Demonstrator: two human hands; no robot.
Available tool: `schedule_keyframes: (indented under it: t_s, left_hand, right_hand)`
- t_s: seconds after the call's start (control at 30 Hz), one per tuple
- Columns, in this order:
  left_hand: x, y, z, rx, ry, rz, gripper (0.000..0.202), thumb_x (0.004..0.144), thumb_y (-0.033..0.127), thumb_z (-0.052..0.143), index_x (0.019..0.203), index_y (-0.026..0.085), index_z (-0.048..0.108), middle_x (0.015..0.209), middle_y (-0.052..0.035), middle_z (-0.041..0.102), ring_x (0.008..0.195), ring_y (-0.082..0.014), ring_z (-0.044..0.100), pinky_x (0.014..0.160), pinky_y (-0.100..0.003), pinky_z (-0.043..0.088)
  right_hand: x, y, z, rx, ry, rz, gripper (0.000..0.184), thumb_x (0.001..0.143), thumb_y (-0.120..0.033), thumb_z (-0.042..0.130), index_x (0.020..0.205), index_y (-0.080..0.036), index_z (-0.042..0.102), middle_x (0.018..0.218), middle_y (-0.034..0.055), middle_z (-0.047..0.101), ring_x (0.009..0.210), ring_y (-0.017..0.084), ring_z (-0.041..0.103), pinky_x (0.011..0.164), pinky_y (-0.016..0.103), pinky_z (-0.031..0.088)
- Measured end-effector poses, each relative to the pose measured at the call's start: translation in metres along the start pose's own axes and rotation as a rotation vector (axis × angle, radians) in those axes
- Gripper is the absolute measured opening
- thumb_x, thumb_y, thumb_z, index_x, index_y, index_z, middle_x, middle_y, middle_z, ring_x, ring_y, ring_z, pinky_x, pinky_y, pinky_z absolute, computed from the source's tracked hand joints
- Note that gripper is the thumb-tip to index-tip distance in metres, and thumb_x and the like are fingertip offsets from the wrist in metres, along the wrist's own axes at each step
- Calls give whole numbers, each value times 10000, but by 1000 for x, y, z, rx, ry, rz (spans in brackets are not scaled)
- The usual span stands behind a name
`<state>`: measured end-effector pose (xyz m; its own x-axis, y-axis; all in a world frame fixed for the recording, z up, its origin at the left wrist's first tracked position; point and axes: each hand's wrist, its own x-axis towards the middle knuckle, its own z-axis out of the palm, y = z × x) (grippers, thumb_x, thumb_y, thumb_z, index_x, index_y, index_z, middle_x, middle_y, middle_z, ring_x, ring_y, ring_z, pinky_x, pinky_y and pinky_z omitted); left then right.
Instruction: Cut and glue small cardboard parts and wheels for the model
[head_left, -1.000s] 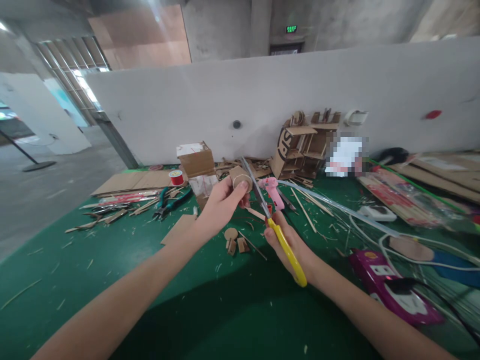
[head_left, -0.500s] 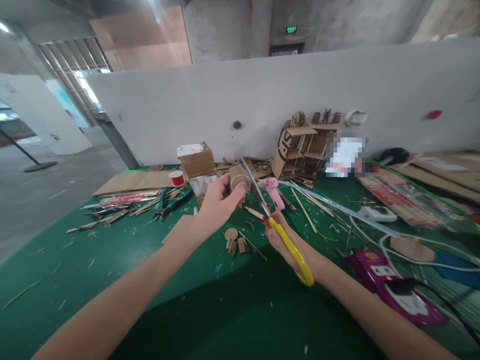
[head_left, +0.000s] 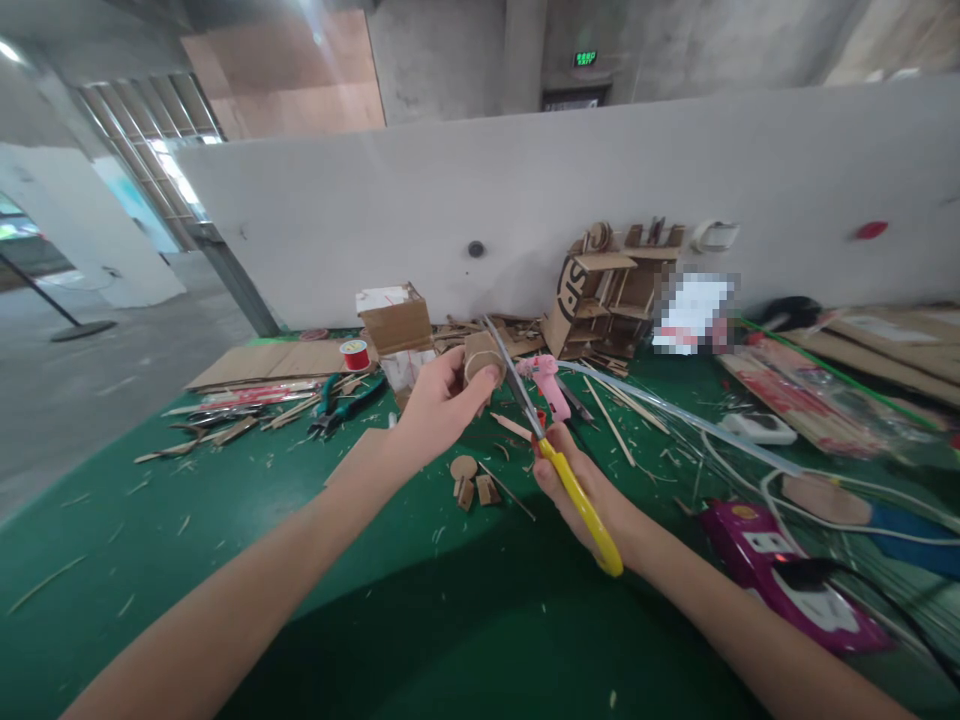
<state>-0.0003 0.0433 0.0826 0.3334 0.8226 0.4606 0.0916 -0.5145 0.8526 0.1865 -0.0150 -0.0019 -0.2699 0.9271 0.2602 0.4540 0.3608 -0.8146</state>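
My left hand [head_left: 446, 400] grips a small brown cardboard piece [head_left: 482, 350] with a rounded edge, thumb across its front. In my right hand [head_left: 574, 480] are scissors [head_left: 577, 500] with yellow handles, their blades pointing up and left. The blades lie right beside the cardboard piece; whether they touch it I cannot tell. Beneath the hands, a cardboard disc [head_left: 463, 467] and two small cardboard pieces [head_left: 487, 490] lie on the green table [head_left: 420, 610]. Just behind the scissors rests a pink glue gun [head_left: 551, 385].
A cardboard shelf model [head_left: 600, 300] and an open cardboard box [head_left: 397, 325] stand at the back. Teal-handled pliers [head_left: 349, 405] and a red thread spool [head_left: 354, 355] lie left. To the right are a purple power strip [head_left: 795, 580], cables and wooden sticks. A white partition [head_left: 337, 220] closes the far side.
The scissors' yellow handles have drawn closer together. Both hands stay nearly in place, and my left hand still holds the cardboard piece.
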Motion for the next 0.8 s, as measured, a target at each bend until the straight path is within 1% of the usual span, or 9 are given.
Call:
schedule_keyframes:
  t_s: [0.13, 0.23, 0.37, 0.43, 0.53, 0.63, 0.7, 0.8]
  left_hand:
    - [-1, -4, 3, -30, 12, -7, 249, 907, 320, 526, 720, 189, 426, 569, 51, 442, 520, -82, 409, 495, -224, 327]
    - [-4, -4, 9, -57, 41, -17, 281, 917, 337, 515, 708, 199, 390, 575, 55, 421, 523, -81, 393, 500, -224, 323]
    - [-11, 0, 20, -70, 135, -86, 290, 950, 368, 449, 720, 201, 391, 578, 49, 416, 532, -91, 393, 505, -228, 316]
    - [-14, 3, 22, -42, 166, -108, 299, 956, 373, 437, 715, 201, 393, 579, 45, 416, 530, -94, 384, 501, -232, 305]
    - [-15, 5, 20, -15, 133, -88, 330, 950, 408, 449, 699, 201, 396, 581, 38, 415, 525, -97, 371, 493, -241, 290]
    - [-12, 2, 13, -25, 58, -47, 360, 940, 470, 455, 704, 202, 410, 585, 34, 409, 520, -101, 361, 482, -253, 276]
    - [-10, -2, 9, -32, 17, -11, 370, 937, 478, 465, 698, 204, 401, 586, 38, 382, 516, -100, 347, 481, -258, 268]
    - [-7, -7, 3, -47, -18, 32, 372, 941, 448, 480, 680, 202, 378, 594, 44, 351, 520, -93, 342, 492, -259, 267]
  right_hand:
    - [-1, -3, 2, -7, 20, -7, 284, 963, -523, 381, 947, -239, 372, 741, -24, 501, 630, 155, 485, 553, 284, 389]
    - [-1, -9, 2, 0, 33, 20, 291, 953, -531, 392, 943, -243, 360, 692, -37, 485, 602, 158, 481, 528, 281, 371]
    - [1, -13, 3, 4, 39, 62, 299, 937, -535, 400, 926, -241, 350, 669, -39, 481, 583, 157, 466, 514, 280, 360]
    - [2, -11, 5, 13, 59, 48, 305, 926, -538, 414, 903, -243, 343, 670, -41, 476, 577, 149, 453, 518, 279, 357]
    - [4, -4, 6, 60, 72, -25, 339, 913, -571, 420, 922, -242, 339, 693, -48, 441, 566, 134, 423, 525, 277, 347]
    - [4, 1, 4, 119, 33, -50, 408, 896, -632, 414, 977, -239, 339, 739, -39, 421, 577, 131, 412, 533, 280, 355]
    - [2, 0, 1, 135, 5, -34, 436, 890, -655, 412, 1002, -238, 351, 778, -19, 445, 626, 144, 453, 569, 293, 399]
    - [-1, -5, -3, 136, -1, -15, 447, 891, -654, 422, 1052, -239, 383, 832, 15, 506, 724, 178, 528, 638, 317, 466]
